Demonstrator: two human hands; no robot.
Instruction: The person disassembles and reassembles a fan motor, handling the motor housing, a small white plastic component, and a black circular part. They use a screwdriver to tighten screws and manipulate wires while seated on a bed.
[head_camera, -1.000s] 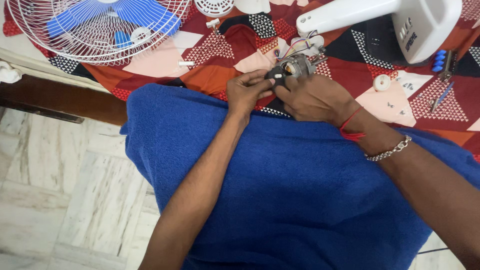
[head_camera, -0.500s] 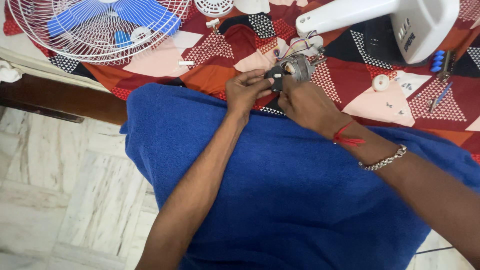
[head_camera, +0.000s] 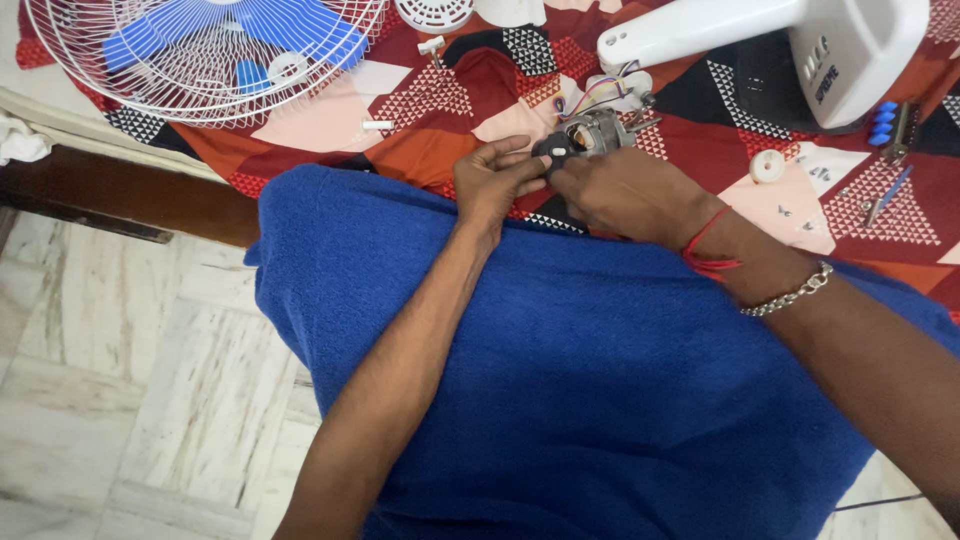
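Barely shifted, both the left hand and right hand stay pinched on the fan motor.

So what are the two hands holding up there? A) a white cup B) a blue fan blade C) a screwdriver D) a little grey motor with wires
D: the left hand and the right hand both grip a small grey motor with coloured wires, over the patterned cloth; the fan guard lies apart, untouched.
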